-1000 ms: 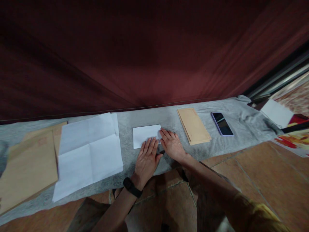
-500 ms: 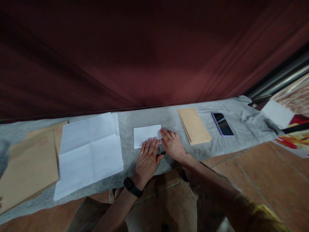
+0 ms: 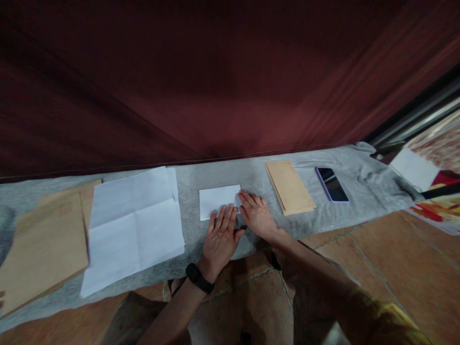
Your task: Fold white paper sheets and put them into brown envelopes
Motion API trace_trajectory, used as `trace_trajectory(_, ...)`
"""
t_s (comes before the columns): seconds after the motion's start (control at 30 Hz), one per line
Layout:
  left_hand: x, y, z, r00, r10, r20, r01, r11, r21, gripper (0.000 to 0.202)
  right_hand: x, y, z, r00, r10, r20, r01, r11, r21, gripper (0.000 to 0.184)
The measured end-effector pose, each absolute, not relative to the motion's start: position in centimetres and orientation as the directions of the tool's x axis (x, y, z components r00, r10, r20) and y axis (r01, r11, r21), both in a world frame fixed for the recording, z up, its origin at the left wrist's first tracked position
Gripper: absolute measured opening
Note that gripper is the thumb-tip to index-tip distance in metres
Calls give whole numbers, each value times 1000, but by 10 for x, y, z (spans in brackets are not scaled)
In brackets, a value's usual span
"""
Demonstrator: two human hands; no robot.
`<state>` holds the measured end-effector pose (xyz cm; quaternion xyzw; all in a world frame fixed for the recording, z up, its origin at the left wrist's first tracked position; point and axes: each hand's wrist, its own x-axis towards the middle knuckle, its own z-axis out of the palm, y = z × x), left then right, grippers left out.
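Observation:
A small folded white paper [image 3: 218, 200] lies on a grey cloth [image 3: 309, 218] spread over the floor. My left hand [image 3: 220, 238] lies flat with its fingers stretched out, the fingertips on the paper's near edge. My right hand [image 3: 257, 214] is flat too, its fingertips pressing the paper's right edge. A black band sits on my left wrist.
A large creased white sheet [image 3: 133, 225] lies to the left, beside big brown envelopes [image 3: 41, 247]. A small stack of brown envelopes [image 3: 289, 187] and a phone [image 3: 331, 184] lie to the right. A dark red curtain [image 3: 215, 81] hangs behind. Brown floor tiles [image 3: 388, 258] are in front.
Nothing but a slight shift of the view; both hands stay flat on the folded paper.

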<state>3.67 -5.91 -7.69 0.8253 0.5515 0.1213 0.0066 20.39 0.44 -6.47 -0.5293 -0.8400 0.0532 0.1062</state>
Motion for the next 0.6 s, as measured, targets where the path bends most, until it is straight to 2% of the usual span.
trace_trajectory(0.4, 37, -59, -77, 355, 915, 190, 911, -385, 152, 60, 203, 3, -64, -415, 899, 139, 876, 436, -208, 50)
trace_trajectory(0.6, 37, -60, -74, 360, 917, 173, 910, -386, 152, 59, 196, 0, -69, -456, 864, 212, 821, 501, -275, 49)
